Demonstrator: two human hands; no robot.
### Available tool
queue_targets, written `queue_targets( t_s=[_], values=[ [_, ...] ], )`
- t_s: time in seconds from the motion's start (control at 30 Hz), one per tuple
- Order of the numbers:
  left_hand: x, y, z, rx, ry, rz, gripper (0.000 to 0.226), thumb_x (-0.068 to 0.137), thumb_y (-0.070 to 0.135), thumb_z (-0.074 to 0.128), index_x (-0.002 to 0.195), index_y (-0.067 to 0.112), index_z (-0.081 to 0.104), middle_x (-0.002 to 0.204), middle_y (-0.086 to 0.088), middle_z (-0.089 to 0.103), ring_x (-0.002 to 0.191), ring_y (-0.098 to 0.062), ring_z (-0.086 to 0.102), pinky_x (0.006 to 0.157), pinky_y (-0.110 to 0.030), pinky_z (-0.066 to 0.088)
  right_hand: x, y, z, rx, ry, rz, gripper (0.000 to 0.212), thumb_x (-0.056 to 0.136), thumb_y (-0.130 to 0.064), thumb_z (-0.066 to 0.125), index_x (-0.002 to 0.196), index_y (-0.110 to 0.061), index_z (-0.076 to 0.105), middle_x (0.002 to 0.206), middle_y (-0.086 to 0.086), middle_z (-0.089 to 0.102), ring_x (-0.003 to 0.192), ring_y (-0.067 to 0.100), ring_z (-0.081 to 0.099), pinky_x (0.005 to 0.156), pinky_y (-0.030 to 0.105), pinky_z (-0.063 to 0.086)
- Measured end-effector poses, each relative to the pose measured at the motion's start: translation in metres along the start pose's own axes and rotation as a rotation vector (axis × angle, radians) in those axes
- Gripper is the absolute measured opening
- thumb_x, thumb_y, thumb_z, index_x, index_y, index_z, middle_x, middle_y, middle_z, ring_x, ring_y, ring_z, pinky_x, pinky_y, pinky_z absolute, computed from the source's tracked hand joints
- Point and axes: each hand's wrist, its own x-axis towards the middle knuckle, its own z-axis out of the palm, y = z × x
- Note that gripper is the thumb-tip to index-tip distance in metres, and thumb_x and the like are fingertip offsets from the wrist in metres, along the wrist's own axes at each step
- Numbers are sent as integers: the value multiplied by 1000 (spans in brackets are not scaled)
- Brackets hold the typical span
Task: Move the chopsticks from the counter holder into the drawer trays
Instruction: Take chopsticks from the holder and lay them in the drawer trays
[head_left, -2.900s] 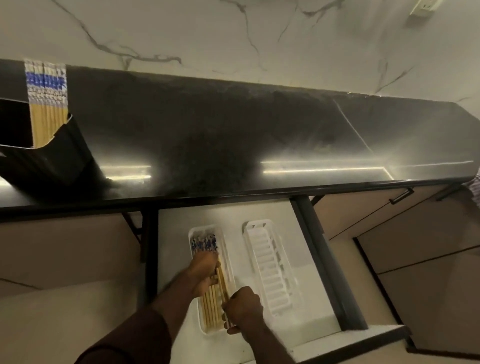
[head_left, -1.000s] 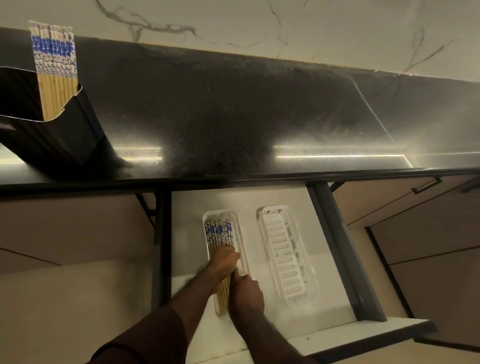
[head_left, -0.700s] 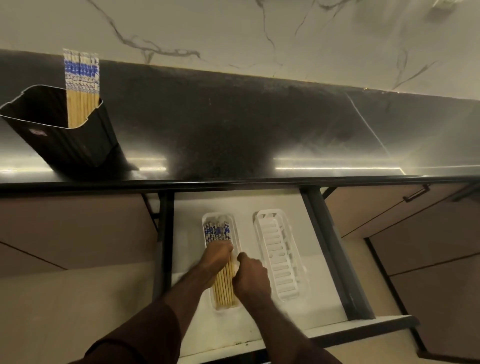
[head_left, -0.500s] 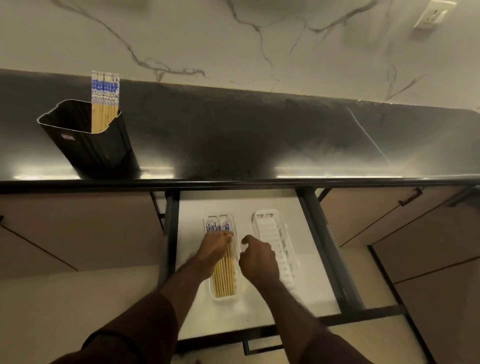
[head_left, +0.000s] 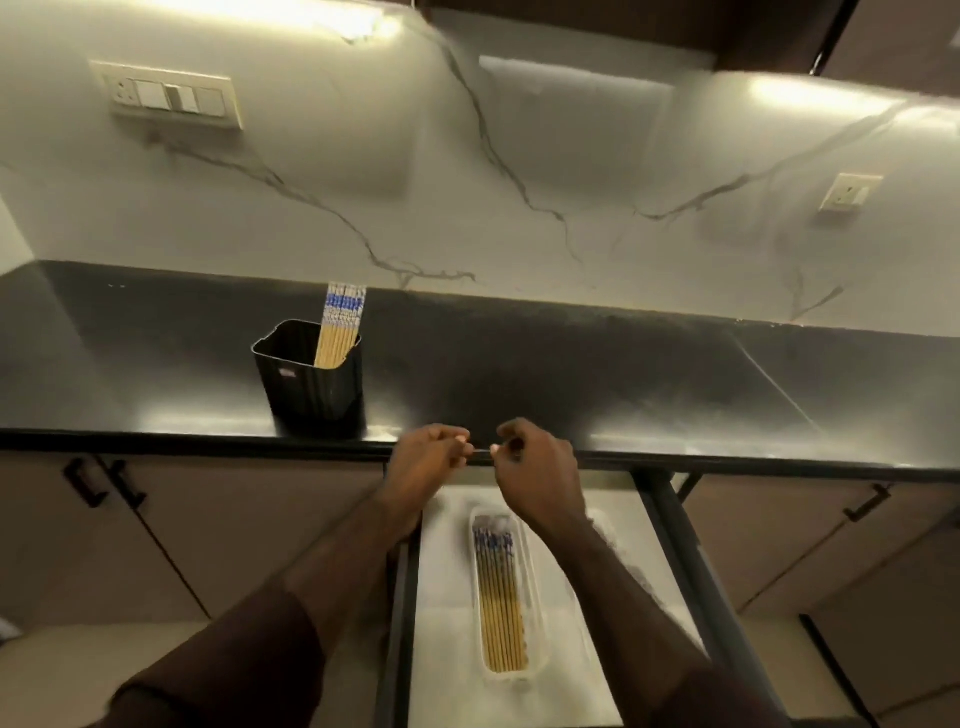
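Both hands, left (head_left: 426, 460) and right (head_left: 535, 467), lifted off the filled tray (head_left: 540, 613), fingers loosely curled, empty; holder (head_left: 311, 384) batch next.

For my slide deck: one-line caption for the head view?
Both hands, left and right, hover empty above the drawer tray of chopsticks; more chopsticks remain in the counter holder.
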Motion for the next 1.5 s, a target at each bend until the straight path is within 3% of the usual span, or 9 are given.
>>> queue_targets(
  t_s=[0.13,0.3,0.47,0.57,0.73,0.93,1.07,1.37,1.5],
  values=[
    [12,34,-67,-28,9,97,14,90,8,61,95,18,70,100,-10,73,94,-20,68,83,-32,56,31,-64,22,40,65,-73,25,90,-28,62,113,-20,67,97,-3,73,87,9,65,80,24,51],
    [39,72,-170,0,12,129,14,92,6,59,101,8,70,106,-15,71,97,-23,66,91,-38,53,68,-147,77,103,84,-101,24,90,-28,65,113,-20,66,100,-4,71,84,3,62,77,14,46],
    [80,106,-263,104,29,190,14,93,8,58,98,12,71,101,-12,72,93,-22,68,83,-35,56,102,-206,119,107,109,-88,27,91,-22,66,116,-14,65,106,0,71,69,-12,50,59,-8,34],
    [107,116,-291,130,15,210,14,93,10,58,100,13,70,102,-10,71,97,-23,67,83,-33,56,122,-225,141,95,104,-70,29,92,-21,65,120,-14,63,111,3,71,78,-3,59,52,2,41],
    [142,115,-295,160,-36,206,15,94,11,58,104,15,68,101,-6,69,96,-19,66,82,-29,56,156,-233,166,74,113,-51,29,91,-18,65,120,-13,64,110,6,71,82,4,62,56,7,42],
    [199,114,-277,196,-75,194,15,93,13,61,105,19,68,94,0,71,76,-5,67,57,-13,51,199,-216,190,85,88,16,25,91,-18,64,116,-16,64,98,0,71,73,2,64,62,13,49],
    [241,114,-262,260,-41,182,18,92,15,62,110,19,66,101,0,69,89,-9,67,67,-20,52,233,-198,202,98,26,73,27,91,-21,65,118,-20,63,86,-13,61,67,-4,61,54,11,45],
    [318,97,-233,407,-1,147,39,86,8,69,123,16,61,115,1,66,105,-10,64,87,-22,53,282,-171,222,71,-81,146,20,90,-23,66,110,-23,67,85,-13,64,71,1,63,64,17,55],
    [333,88,-233,349,-113,131,47,87,5,67,130,19,56,119,-5,69,108,-15,67,94,-38,56,285,-163,229,43,-97,159,20,90,-26,65,110,-23,68,95,-7,71,77,3,66,73,24,59]
  ],
)
